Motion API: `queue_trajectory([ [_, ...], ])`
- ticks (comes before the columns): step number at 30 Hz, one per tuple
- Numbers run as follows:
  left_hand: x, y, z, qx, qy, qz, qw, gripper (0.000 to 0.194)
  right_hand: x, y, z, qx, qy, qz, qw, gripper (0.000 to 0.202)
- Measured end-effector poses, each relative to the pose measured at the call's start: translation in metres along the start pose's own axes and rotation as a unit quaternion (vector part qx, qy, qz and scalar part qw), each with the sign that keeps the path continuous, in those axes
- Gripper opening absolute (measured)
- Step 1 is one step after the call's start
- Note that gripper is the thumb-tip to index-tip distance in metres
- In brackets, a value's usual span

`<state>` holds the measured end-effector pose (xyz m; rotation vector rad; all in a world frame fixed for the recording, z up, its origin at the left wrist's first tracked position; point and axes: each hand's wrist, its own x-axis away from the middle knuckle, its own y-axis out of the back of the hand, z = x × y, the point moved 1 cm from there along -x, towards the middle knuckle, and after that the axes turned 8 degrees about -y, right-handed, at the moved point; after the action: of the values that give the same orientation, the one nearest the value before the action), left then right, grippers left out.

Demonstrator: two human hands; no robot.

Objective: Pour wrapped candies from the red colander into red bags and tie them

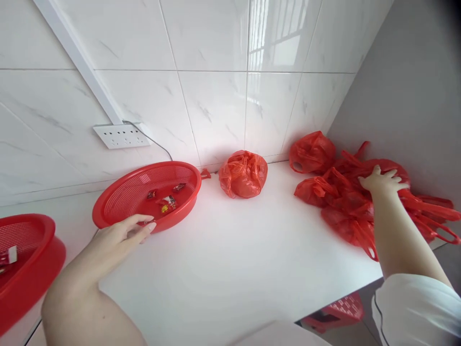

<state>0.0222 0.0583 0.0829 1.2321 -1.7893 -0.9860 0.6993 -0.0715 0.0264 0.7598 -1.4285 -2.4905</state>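
Observation:
My left hand (131, 231) is at the front rim of a round red plastic basket (182, 215). Its thumb and forefinger are bent with a small gap between them, and I see nothing held; whether it touches the rim is unclear. Inside that basket lie a few small wrapped packets (168, 204). On the right, my right hand (384, 183) rests with spread fingers on a heap of red plastic bags (347, 202), some filled and with loose handles. My forearm hides part of the heap.
Another red basket (48, 259) with packets stands at the left edge. A knotted red bag (243, 174) sits by the tiled wall, and one more red bag (311, 152) is in the corner. A socket strip (122, 136) has a cable. Below the white table (230, 259) is a red stool (338, 312).

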Motion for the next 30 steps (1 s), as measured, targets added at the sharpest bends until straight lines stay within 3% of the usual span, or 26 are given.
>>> queue_trajectory([
  [2, 0.001, 0.000, -0.003, -0.008, 0.012, 0.007, 1.000, 0.048, 0.001, -0.010, 0.007, -0.005, -0.108, -0.042, 0.993, 0.057],
  [3, 0.001, 0.000, -0.005, -0.008, 0.010, 0.007, 1.000, 0.048, 0.005, -0.013, 0.017, -0.012, -0.130, -0.068, 0.989, 0.058],
  [4, 0.002, 0.000, -0.007, -0.007, 0.008, 0.005, 1.000, 0.048, 0.011, -0.014, 0.031, -0.020, -0.101, -0.083, 0.991, 0.057],
  [6, 0.003, -0.001, -0.011, -0.003, 0.003, -0.001, 1.000, 0.048, 0.033, -0.015, 0.069, -0.032, 0.018, -0.079, 0.996, 0.049],
  [9, 0.003, -0.004, -0.015, 0.007, -0.010, -0.001, 1.000, 0.048, 0.086, -0.017, 0.137, -0.089, 0.153, 0.051, 0.983, 0.036],
  [10, 0.003, -0.005, -0.015, 0.007, -0.013, 0.001, 1.000, 0.047, 0.107, -0.019, 0.160, -0.146, 0.216, 0.094, 0.961, 0.033],
  [13, 0.002, -0.008, -0.016, 0.000, -0.017, 0.007, 1.000, 0.047, 0.167, -0.032, 0.219, -0.246, 0.430, 0.168, 0.853, 0.032],
  [14, 0.003, -0.008, -0.017, -0.002, -0.019, 0.006, 1.000, 0.048, 0.181, -0.039, 0.235, -0.242, 0.455, 0.168, 0.840, 0.036],
  [17, 0.005, -0.012, -0.022, -0.012, -0.026, 0.001, 1.000, 0.049, 0.204, -0.061, 0.271, -0.196, 0.381, 0.150, 0.891, 0.058],
  [19, 0.006, -0.017, -0.029, -0.014, -0.043, 0.009, 0.999, 0.049, 0.209, -0.071, 0.286, -0.184, 0.306, 0.146, 0.923, 0.045],
  [21, 0.007, -0.024, -0.037, -0.002, -0.081, 0.033, 0.996, 0.046, 0.211, -0.073, 0.295, -0.252, 0.246, 0.118, 0.929, 0.024],
  [23, 0.006, -0.031, -0.044, 0.023, -0.124, 0.056, 0.990, 0.043, 0.214, -0.067, 0.298, -0.353, 0.189, 0.069, 0.913, 0.025],
  [26, 0.004, -0.040, -0.051, 0.069, -0.158, 0.057, 0.983, 0.042, 0.220, -0.052, 0.295, -0.495, 0.143, -0.010, 0.857, 0.025],
  [30, -0.003, -0.050, -0.059, 0.183, -0.175, 0.014, 0.967, 0.046, 0.235, -0.025, 0.288, -0.580, 0.253, -0.090, 0.769, 0.013],
])
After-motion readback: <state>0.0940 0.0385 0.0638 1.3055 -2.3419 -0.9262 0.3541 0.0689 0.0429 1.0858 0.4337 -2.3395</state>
